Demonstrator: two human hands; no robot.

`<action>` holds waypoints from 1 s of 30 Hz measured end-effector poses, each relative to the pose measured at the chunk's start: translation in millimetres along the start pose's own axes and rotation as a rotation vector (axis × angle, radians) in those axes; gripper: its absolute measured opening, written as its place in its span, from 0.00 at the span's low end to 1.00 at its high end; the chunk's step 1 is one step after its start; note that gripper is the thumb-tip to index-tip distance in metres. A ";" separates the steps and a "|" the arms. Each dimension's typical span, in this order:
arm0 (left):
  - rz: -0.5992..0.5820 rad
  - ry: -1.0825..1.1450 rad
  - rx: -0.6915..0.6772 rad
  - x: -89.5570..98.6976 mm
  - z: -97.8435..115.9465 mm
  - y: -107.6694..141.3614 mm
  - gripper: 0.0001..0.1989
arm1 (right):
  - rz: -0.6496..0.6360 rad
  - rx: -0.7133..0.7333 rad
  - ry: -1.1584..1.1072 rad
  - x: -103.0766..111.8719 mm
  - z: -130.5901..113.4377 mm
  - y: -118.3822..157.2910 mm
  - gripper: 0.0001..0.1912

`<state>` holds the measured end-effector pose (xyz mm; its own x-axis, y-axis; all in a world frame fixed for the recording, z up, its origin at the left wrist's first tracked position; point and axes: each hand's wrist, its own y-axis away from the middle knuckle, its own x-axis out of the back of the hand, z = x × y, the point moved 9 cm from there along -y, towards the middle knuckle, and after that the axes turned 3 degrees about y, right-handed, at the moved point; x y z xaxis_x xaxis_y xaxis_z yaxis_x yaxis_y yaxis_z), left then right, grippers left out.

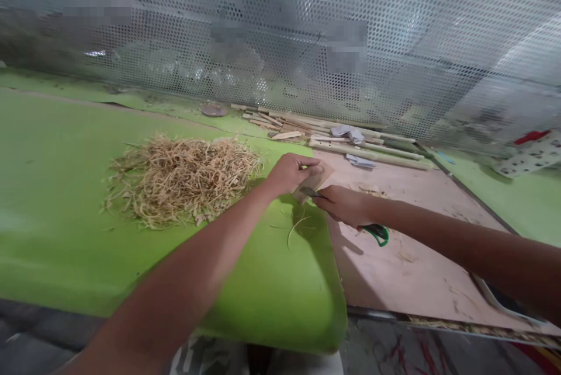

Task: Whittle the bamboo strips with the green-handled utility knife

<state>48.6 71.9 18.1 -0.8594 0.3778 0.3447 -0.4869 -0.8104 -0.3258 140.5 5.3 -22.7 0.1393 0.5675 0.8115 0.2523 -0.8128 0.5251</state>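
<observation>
Pinched in the fingers of my left hand (287, 173) is a small flat tan piece (323, 175), angled above the edge of the green mat (272, 281). My right hand (344, 204) is wrapped round a pair of scissors (379, 236) with green-edged handles. Their grey blade end reaches the tan piece's lower edge; I cannot tell whether the blades are apart. Under the hands, a few thin curled strips (298, 229) lie on the mat. To the left of my left hand sits a large heap of thin straw-coloured strips (188, 179).
Behind the hands, several wooden sticks (368, 147) lie with folded paper pieces (348, 132). A dark round disc (214, 109) rests at the back. A perforated metal screen (280, 30) stands along the far edge. Shavings lie on the pinkish board (429, 235) at right.
</observation>
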 end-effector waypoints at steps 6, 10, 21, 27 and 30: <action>-0.025 0.051 -0.019 -4.5 0.4 -1.1 0.18 | 0.158 0.091 0.462 9.6 -18.8 8.1 0.17; -0.029 0.071 -0.018 -6.2 -2.3 -2.2 0.18 | 0.188 0.037 0.688 8.3 -11.9 16.7 0.17; -0.069 0.103 0.008 -12.9 -2.9 -0.8 0.18 | 0.114 0.003 0.264 -5.1 -10.1 4.3 0.21; -0.059 0.112 0.009 -12.9 -4.4 -1.6 0.19 | 0.093 0.028 0.338 -9.5 -13.8 -6.1 0.21; -0.069 0.094 0.012 -13.8 -3.7 -1.7 0.18 | 0.118 0.048 0.373 -5.1 -12.7 2.6 0.21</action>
<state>60.6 69.7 10.6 -0.8348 0.4728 0.2821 -0.5442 -0.7861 -0.2930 128.4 -1.4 -22.2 -0.1849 0.3762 0.9079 0.3015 -0.8576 0.4167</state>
